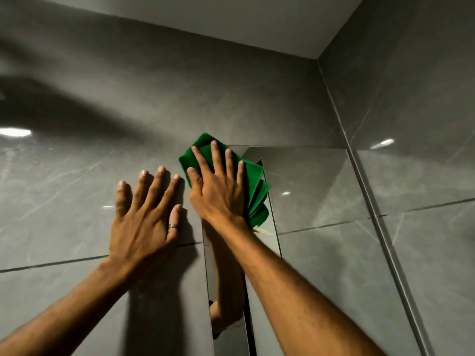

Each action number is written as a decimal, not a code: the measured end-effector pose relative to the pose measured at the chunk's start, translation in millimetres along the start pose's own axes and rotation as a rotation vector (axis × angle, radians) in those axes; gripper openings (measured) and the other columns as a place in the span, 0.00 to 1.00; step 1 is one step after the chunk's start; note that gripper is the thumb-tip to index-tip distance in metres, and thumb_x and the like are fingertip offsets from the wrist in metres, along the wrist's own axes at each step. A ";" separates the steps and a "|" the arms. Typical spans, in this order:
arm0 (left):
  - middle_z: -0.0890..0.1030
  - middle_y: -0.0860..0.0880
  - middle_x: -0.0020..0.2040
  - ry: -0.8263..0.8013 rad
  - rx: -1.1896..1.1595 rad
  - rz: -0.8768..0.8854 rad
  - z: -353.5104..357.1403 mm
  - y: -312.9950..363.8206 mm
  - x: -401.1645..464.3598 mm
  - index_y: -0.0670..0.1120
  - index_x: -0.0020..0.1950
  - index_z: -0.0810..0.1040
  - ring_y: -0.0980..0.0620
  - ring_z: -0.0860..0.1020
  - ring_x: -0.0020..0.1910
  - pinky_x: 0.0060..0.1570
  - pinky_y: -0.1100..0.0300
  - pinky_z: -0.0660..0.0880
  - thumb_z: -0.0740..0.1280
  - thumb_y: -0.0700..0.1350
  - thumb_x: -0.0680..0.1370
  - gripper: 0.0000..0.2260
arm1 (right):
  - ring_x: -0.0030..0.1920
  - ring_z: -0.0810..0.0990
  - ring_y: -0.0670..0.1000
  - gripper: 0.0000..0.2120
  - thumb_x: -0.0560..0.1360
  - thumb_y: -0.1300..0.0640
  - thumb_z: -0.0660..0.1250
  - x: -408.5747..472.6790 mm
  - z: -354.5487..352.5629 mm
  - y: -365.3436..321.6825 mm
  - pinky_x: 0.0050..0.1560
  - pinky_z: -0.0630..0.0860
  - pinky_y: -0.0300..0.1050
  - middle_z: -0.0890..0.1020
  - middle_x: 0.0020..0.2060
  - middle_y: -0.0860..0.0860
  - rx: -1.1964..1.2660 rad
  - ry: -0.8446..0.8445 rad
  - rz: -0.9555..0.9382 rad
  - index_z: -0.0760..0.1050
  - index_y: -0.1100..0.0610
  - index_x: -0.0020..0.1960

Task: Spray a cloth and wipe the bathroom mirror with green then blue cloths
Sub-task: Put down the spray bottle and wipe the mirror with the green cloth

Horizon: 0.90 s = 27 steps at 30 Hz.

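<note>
My right hand (pixel 218 186) lies flat with fingers spread on a folded green cloth (pixel 257 191), pressing it against the top left corner of the mirror (pixel 316 188). The cloth's layers fan out below and to the right of the palm. The mirror reflects grey tiles and, lower down, my arm. My left hand (pixel 144 214) rests flat on the grey wall tile just left of the mirror's edge, fingers apart, a ring on the thumb, holding nothing. No blue cloth or spray bottle is in view.
Glossy grey wall tiles (pixel 64 201) surround the mirror, with grout lines running across. A wall corner (pixel 359 176) rises at the right. The ceiling (pixel 257 19) is close above. Lamp glints show on the tiles.
</note>
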<state>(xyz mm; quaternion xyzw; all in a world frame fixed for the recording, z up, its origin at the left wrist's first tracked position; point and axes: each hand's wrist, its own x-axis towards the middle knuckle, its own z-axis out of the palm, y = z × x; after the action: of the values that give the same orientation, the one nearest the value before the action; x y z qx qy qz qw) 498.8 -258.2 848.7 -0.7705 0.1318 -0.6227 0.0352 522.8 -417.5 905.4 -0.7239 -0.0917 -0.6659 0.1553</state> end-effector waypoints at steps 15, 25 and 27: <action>0.47 0.42 0.85 0.052 0.026 0.011 6.2 9.6 -2.6 0.49 0.85 0.49 0.38 0.43 0.85 0.81 0.33 0.44 0.44 0.61 0.81 0.33 | 0.82 0.50 0.56 0.31 0.82 0.37 0.39 67.3 -43.8 205.3 0.80 0.44 0.63 0.52 0.82 0.50 -0.035 0.128 0.433 0.58 0.48 0.80; 0.45 0.41 0.86 0.106 0.050 0.029 13.9 7.7 -2.0 0.48 0.85 0.48 0.38 0.41 0.85 0.80 0.31 0.43 0.44 0.61 0.82 0.33 | 0.81 0.55 0.59 0.31 0.83 0.40 0.45 44.0 -66.6 273.0 0.80 0.49 0.61 0.56 0.81 0.53 0.038 0.188 0.628 0.56 0.55 0.80; 0.44 0.41 0.86 0.102 0.041 0.032 13.3 7.6 -1.9 0.48 0.85 0.47 0.38 0.41 0.85 0.81 0.32 0.41 0.44 0.61 0.82 0.34 | 0.80 0.57 0.59 0.35 0.81 0.35 0.49 23.4 -61.1 249.6 0.80 0.50 0.61 0.57 0.81 0.55 0.000 0.159 0.540 0.56 0.56 0.80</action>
<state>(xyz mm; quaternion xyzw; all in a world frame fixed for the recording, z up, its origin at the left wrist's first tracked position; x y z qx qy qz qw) 510.1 -266.5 842.3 -0.7346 0.1329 -0.6631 0.0544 552.6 -673.8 906.9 -0.6677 0.1172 -0.6551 0.3337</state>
